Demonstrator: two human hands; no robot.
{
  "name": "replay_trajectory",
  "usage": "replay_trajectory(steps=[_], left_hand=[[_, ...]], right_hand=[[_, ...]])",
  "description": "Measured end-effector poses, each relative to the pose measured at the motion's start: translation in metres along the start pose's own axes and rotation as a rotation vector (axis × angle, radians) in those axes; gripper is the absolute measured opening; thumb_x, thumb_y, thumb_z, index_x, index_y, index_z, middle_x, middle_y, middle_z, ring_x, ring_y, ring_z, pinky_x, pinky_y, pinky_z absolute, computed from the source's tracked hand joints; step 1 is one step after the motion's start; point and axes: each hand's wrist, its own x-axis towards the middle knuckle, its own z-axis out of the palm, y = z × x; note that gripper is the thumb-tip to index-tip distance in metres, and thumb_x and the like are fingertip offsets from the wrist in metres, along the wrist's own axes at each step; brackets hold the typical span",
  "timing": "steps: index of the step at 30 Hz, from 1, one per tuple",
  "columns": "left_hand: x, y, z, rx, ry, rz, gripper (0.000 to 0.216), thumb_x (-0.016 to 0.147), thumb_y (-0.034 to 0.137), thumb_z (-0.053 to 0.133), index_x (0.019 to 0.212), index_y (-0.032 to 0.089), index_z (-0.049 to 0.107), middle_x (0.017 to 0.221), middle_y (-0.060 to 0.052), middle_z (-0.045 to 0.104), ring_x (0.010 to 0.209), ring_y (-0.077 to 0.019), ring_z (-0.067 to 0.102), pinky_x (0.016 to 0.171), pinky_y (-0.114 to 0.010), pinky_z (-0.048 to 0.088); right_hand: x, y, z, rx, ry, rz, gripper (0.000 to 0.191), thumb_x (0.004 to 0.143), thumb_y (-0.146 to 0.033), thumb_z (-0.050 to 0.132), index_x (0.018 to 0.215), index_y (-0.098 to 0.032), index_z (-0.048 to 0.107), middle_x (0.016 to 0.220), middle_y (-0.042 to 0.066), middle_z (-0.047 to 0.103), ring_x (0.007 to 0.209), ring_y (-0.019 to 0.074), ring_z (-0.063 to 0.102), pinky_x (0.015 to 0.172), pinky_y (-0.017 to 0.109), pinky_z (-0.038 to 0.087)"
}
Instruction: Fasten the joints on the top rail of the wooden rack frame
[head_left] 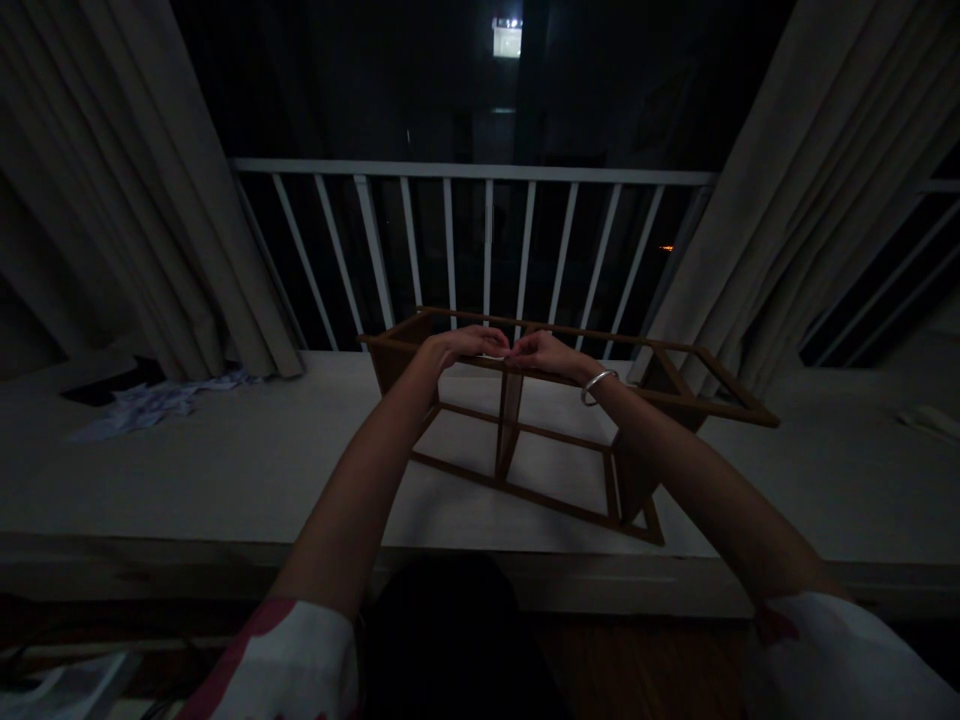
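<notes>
A brown wooden shelf frame lies on its side on the white window ledge, its open bays facing me. My left hand is over the frame's upper rail, near the middle shelf, with fingertips drawn together. Close beside it, my right hand pinches at the same spot, a silver bangle around its wrist. The fingertips nearly meet above the joint of the rail and the middle shelf. Whatever small thing may be between them is too dark to make out.
Behind the frame runs a white railing in front of a dark window. Beige curtains hang on the left and right. Crumpled papers lie on the ledge at left, and a pale cloth-like item at far right.
</notes>
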Motion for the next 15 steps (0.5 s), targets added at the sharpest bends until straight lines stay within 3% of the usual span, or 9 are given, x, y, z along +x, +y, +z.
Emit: replay_trajectory(steps=[7, 15], left_hand=[[-0.0019, 0.0004, 0.0016, 0.01, -0.057, -0.018, 0.037, 0.055, 0.035, 0.066, 0.086, 0.015, 0.061, 0.08, -0.001, 0.06, 0.072, -0.0096, 0.049, 0.067, -0.022, 0.034], [-0.0028, -0.0026, 0.0044, 0.066, 0.037, -0.046, 0.04, 0.054, 0.042, 0.065, 0.084, 0.015, 0.062, 0.074, 0.0, 0.059, 0.064, -0.0086, 0.047, 0.061, -0.021, 0.034]], right_hand=[[-0.0008, -0.0021, 0.0001, 0.033, -0.035, 0.012, 0.032, 0.058, -0.038, 0.062, 0.073, -0.01, 0.062, 0.061, 0.0, 0.054, 0.053, 0.0071, 0.042, 0.05, 0.02, 0.03], [0.0, 0.0, -0.0012, 0.037, -0.068, 0.007, 0.029, 0.06, -0.036, 0.06, 0.077, -0.013, 0.062, 0.068, 0.001, 0.058, 0.06, 0.009, 0.048, 0.054, 0.02, 0.034]])
